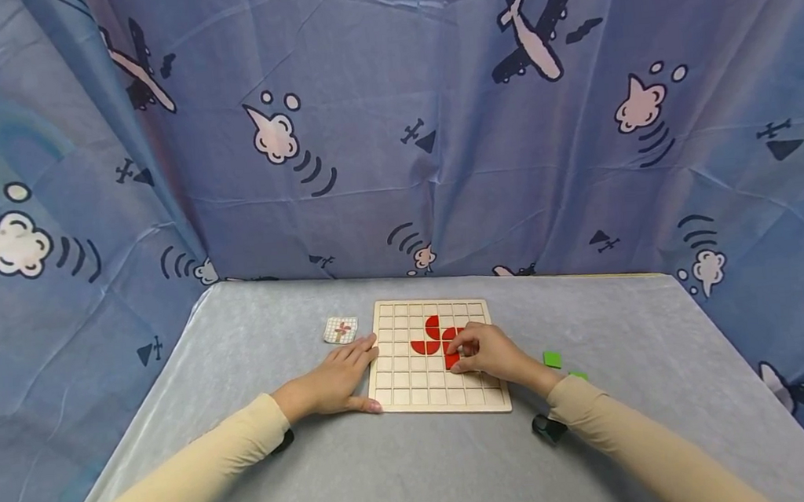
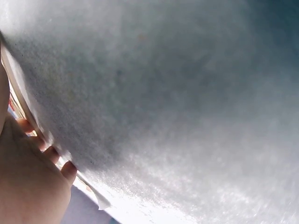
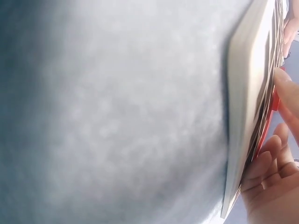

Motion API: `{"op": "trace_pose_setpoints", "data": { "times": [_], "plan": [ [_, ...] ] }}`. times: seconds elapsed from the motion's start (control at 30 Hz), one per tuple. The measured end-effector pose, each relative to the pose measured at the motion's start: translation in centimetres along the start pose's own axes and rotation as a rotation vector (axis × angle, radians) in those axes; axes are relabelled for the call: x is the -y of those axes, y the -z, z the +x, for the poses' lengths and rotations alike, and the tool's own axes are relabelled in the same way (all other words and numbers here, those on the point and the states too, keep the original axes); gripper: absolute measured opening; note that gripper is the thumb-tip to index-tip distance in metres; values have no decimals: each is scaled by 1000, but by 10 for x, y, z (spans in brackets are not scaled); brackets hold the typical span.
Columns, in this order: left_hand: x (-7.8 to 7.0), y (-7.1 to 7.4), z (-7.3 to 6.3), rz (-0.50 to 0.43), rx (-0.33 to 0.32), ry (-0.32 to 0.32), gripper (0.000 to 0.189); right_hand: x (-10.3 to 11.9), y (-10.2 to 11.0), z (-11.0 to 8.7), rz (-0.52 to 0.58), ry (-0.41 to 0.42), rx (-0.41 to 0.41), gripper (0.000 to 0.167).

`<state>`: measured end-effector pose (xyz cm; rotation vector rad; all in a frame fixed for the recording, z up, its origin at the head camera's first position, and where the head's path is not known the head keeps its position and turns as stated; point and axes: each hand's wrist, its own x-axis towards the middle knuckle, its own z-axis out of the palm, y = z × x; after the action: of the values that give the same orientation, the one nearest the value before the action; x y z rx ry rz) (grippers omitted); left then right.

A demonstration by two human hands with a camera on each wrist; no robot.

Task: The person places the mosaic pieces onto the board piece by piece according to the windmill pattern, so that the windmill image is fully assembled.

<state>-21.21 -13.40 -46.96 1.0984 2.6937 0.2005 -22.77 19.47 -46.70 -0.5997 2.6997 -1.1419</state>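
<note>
A square wooden grid board (image 1: pixel 401 379) lies on the table with several red pieces in its cells, some of them rounded quarter shapes (image 1: pixel 432 323). My left hand (image 1: pixel 334 376) rests along the board's left edge, its fingers extended towards the rim and the thumb at the near corner. With thumb and fingertips my right hand (image 1: pixel 491 352) pinches a red tile (image 1: pixel 451 363) at the board, right of the middle. The right wrist view shows the thumb on a red piece (image 3: pixel 275 100) low over the board's surface; the hand hides part of the red pieces.
A small card (image 1: pixel 340 330) with a grid and a red pattern lies left of the board. Two green tiles (image 1: pixel 552 360) are on the table to the right, one partly behind the right forearm. Blue printed curtains (image 1: pixel 364 128) stand behind the table and at its sides.
</note>
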Motion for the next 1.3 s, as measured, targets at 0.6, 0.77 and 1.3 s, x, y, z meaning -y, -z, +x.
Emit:
{"op": "trace_pose_setpoints", "data": {
  "times": [0.6, 0.77, 1.3],
  "plan": [
    [-1, -4, -1, -2, -17, -4, 103, -4, -4, 0, 0, 13, 4, 22],
    [-1, -4, -1, -8, -18, -3, 103, -5, -4, 0, 7, 15, 13, 22],
    [0, -4, 2, -10, -14, 16, 103, -12, 0, 4, 26, 42, 28, 22]
  ]
}}
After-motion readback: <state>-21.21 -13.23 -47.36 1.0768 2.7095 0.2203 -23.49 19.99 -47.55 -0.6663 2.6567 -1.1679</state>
